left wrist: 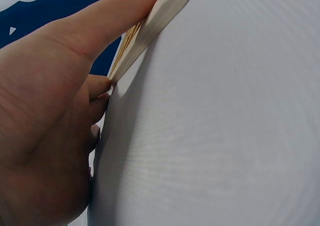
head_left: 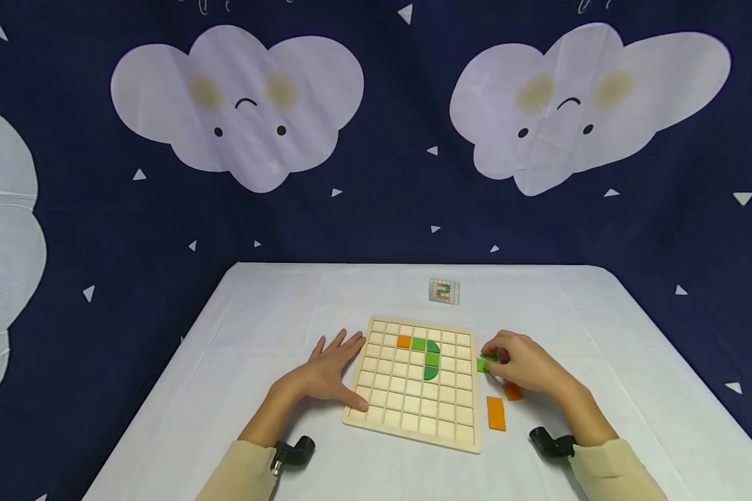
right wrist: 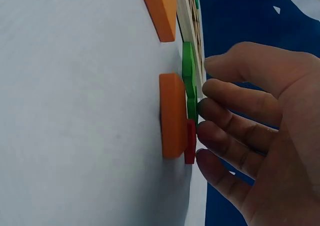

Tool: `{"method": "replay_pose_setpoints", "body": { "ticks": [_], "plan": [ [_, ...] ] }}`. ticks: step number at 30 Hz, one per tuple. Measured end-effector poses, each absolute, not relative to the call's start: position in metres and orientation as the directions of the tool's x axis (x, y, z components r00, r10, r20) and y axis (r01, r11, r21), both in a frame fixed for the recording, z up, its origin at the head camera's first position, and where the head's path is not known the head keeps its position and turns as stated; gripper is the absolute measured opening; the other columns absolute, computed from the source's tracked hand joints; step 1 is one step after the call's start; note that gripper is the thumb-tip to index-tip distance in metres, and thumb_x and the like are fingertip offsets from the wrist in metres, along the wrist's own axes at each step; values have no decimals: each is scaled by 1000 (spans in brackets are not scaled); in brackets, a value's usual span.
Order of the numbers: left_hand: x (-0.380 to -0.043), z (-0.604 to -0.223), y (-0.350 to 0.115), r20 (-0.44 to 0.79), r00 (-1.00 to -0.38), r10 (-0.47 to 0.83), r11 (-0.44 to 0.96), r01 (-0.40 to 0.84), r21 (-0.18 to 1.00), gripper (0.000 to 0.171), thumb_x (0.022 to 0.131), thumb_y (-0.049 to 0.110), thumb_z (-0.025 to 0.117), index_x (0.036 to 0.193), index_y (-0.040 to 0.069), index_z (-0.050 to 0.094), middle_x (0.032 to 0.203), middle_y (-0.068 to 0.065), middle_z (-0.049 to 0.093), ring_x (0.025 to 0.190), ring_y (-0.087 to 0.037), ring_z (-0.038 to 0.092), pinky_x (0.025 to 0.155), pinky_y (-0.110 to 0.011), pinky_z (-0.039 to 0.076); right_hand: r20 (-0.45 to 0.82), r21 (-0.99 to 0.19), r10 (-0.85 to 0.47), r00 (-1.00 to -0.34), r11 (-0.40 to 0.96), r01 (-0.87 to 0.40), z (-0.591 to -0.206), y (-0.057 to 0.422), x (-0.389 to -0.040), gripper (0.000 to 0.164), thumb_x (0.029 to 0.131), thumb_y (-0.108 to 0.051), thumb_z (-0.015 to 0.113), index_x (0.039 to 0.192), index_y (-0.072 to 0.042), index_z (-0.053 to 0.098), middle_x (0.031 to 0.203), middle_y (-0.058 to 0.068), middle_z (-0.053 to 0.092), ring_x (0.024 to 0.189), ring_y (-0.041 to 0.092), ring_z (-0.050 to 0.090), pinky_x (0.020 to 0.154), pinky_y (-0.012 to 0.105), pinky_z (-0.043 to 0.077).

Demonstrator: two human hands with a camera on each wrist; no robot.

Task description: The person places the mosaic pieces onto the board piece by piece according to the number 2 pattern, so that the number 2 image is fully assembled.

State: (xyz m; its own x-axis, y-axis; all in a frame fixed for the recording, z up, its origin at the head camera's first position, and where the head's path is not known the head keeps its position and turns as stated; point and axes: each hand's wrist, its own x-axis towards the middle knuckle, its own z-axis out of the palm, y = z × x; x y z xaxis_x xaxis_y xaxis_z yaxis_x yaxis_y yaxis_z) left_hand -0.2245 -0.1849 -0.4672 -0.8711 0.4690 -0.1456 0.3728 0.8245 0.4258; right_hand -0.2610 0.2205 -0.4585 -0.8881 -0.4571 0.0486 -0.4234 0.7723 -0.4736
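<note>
In the head view, the left hand [head_left: 322, 372] reaches in from the lower left of the frame, fingers fanned and thumb stretched away from them. Its grip is wide: the fingertips meet the upper left edge of the wooden board [head_left: 401, 403], and the thumb lies over the lower left corner. The board sits a little below and right of the frame's centre, tilted slightly, bearing an orange square [head_left: 404, 342], two green squares [head_left: 418, 344] and two dark green curved pieces [head_left: 431, 374] in its upper half.

The right hand [head_left: 523, 362] comes from the lower right, bent fingers pointing left, thumb and index tips close together over a green piece [head_left: 482, 365] just beside the board's right edge. This grip is narrow; whether it holds the piece I cannot tell.

The right wrist view clearly shows a red piece [right wrist: 190, 143] behind an orange block [right wrist: 172, 116], a thing hard to make out in the head view. The left wrist view reveals the board's thick side at the top, under the thumb. Only the head view shows the patterned card [head_left: 444, 291] on the table [head_left: 276, 306], above the board.
</note>
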Motion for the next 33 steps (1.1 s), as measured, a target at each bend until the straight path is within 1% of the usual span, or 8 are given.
{"method": "replay_pose_setpoints", "body": {
  "ticks": [8, 19, 25, 33],
  "plan": [
    [-222, -466, -184, -135, -870, 474, 820, 381, 427, 132, 54, 78, 73, 155, 14, 17, 160, -1, 13, 145, -25, -1, 113, -53, -6, 39, -471, -459, -887, 775, -422, -458, 223, -256, 25, 76, -16, 79, 100, -13, 73, 82, -7, 56, 69, 12, 48, 59, 27, 41],
    [-223, -470, -185, -138, -875, 464, 828, 374, 417, 134, 52, 81, 71, 155, 16, 16, 160, 2, 12, 145, -23, -3, 113, -51, -7, 51, -461, -486, -873, 763, -452, -459, 225, -256, 24, 76, -15, 79, 100, -12, 73, 80, -7, 54, 68, 11, 47, 59, 27, 39],
    [-224, -470, -186, -134, -873, 468, 826, 379, 418, 133, 53, 81, 71, 155, 16, 16, 160, 1, 12, 145, -24, -2, 113, -52, -7, 50, -465, -472, -880, 768, -439, -461, 222, -256, 24, 77, -19, 80, 99, -13, 74, 79, -7, 54, 68, 10, 47, 59, 27, 38],
    [-224, -471, -185, -134, -872, 471, 827, 383, 412, 134, 53, 81, 71, 155, 16, 16, 160, 1, 12, 146, -24, -2, 113, -52, -7, 38, -466, -459, -888, 778, -422, -461, 218, -256, 22, 77, -15, 79, 98, -14, 74, 80, -7, 54, 68, 11, 47, 59, 28, 39]
  ]
}}
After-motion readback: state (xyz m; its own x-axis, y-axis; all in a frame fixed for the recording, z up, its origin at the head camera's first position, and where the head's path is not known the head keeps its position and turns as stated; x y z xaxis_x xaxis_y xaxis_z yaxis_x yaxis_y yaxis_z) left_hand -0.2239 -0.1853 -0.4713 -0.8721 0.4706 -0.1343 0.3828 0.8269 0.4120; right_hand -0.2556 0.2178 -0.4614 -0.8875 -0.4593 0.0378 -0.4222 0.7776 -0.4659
